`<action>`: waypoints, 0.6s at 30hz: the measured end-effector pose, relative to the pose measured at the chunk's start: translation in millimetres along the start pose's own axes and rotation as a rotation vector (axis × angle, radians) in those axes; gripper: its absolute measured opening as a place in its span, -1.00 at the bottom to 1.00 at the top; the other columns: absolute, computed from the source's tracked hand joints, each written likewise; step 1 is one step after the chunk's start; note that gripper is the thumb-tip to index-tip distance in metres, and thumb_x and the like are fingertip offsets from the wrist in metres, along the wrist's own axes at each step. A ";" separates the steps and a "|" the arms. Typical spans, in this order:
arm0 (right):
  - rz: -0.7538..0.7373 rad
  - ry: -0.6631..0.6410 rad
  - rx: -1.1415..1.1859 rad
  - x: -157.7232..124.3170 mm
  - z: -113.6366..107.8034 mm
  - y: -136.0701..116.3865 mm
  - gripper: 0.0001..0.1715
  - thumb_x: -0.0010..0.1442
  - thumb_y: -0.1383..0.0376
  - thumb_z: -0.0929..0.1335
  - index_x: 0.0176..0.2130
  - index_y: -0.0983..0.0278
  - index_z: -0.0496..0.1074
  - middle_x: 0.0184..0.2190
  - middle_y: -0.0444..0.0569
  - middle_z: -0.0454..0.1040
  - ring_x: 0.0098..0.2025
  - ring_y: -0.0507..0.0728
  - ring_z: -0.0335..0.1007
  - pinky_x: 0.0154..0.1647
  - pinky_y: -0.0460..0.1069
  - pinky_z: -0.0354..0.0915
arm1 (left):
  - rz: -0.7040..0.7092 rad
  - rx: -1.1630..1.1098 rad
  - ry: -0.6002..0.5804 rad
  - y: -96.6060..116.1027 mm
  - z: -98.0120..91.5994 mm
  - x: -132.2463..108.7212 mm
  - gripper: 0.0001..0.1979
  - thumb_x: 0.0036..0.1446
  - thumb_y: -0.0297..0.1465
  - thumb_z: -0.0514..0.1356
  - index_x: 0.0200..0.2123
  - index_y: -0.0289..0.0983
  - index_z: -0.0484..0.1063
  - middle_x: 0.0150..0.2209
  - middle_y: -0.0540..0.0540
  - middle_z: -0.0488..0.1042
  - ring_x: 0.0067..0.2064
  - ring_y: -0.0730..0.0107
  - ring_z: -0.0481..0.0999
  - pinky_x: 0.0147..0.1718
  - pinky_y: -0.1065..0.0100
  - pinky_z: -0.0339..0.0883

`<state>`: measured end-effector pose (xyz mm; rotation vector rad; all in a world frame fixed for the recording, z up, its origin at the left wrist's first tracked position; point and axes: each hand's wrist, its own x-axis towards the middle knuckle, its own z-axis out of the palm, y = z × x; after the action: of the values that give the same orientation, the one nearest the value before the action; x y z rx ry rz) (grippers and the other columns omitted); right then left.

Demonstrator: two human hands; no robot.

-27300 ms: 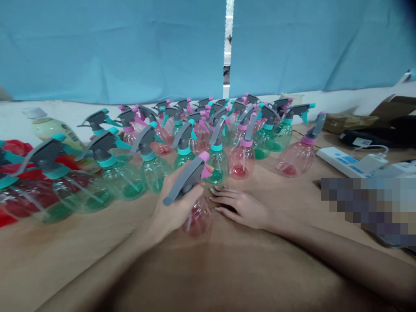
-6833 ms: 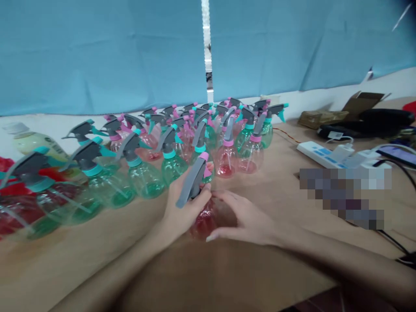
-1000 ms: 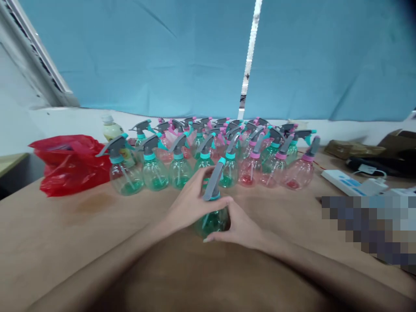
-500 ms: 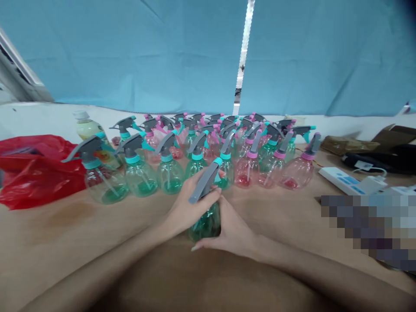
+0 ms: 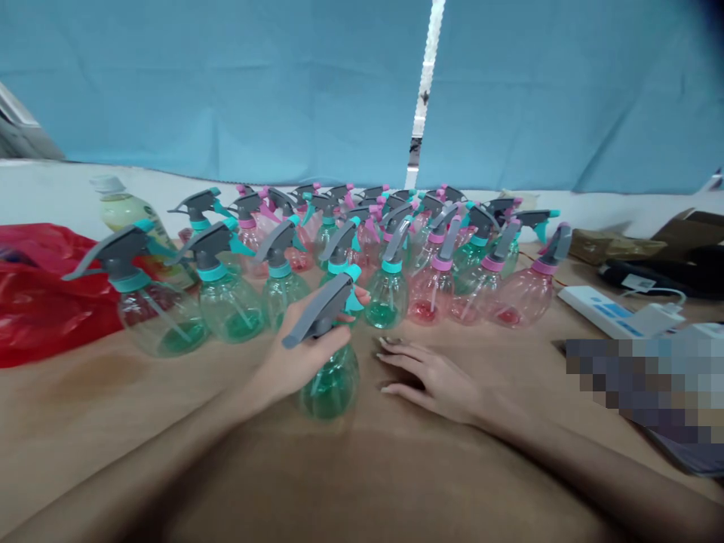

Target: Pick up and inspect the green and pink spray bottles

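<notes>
My left hand [image 5: 302, 351] is wrapped round the neck of a green spray bottle [image 5: 329, 385], which has a grey trigger head and teal nozzle. This bottle stands near the front, its head tilted to the left. To its right my right hand [image 5: 435, 377] is open over the brown table [image 5: 226, 467], fingers spread and holding nothing. Behind both hands are several rows of spray bottles, green ones [image 5: 386, 302] mostly with teal collars and pink ones [image 5: 431, 294] with pink collars.
At the left lies a red plastic bag [image 5: 45, 302], with a capped bottle [image 5: 121, 211] behind it. A white power strip [image 5: 599, 311] with plugs sits at the right, near a brown package [image 5: 614, 247] and a black object [image 5: 661, 279]. Blue cloth [image 5: 254, 98] hangs behind.
My right hand has let go of the green bottle and moved right, its fingers spreading. My left hand and the bottle have shifted left in view.
</notes>
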<state>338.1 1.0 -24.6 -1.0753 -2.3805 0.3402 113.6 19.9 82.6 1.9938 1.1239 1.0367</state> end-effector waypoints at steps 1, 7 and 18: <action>0.001 -0.001 -0.001 -0.1 0.1 1.2 -0.46 0.21 0.04 0.26 0.13 0.17 0.27 0.17 0.02 0.26 0.19 0.22 0.16 0.16 0.20 0.18 | 0.002 0.003 -0.009 0.6 0.1 -0.1 -0.69 -0.04 -0.41 0.11 -0.18 -0.08 0.43 -0.26 0.01 0.53 -0.21 0.21 0.53 -0.26 0.25 0.43; 0.009 -0.015 0.020 1.6 1.1 0.8 -0.42 0.22 0.05 0.25 0.17 0.20 0.22 0.19 0.01 0.23 0.24 0.20 0.07 0.22 0.20 0.09 | 0.011 -0.027 -0.033 -1.6 1.4 -0.7 -0.61 -0.03 -0.42 0.11 -0.08 -0.05 0.39 -0.11 0.02 0.50 -0.20 0.25 0.53 -0.26 0.26 0.44; 0.023 -0.042 0.014 1.7 -0.3 0.5 -0.44 0.24 0.07 0.24 0.17 0.19 0.22 0.19 -0.03 0.23 0.24 0.17 0.07 0.23 0.18 0.08 | 0.004 0.018 -0.059 -6.9 0.8 -3.0 -0.64 0.06 -0.38 0.10 -0.05 -0.01 0.36 -0.19 0.01 0.51 -0.17 0.24 0.52 -0.25 0.27 0.44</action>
<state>337.6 2.6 -23.9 -1.1004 -2.4000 0.3911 110.5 20.2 75.7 2.0284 1.1024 0.9665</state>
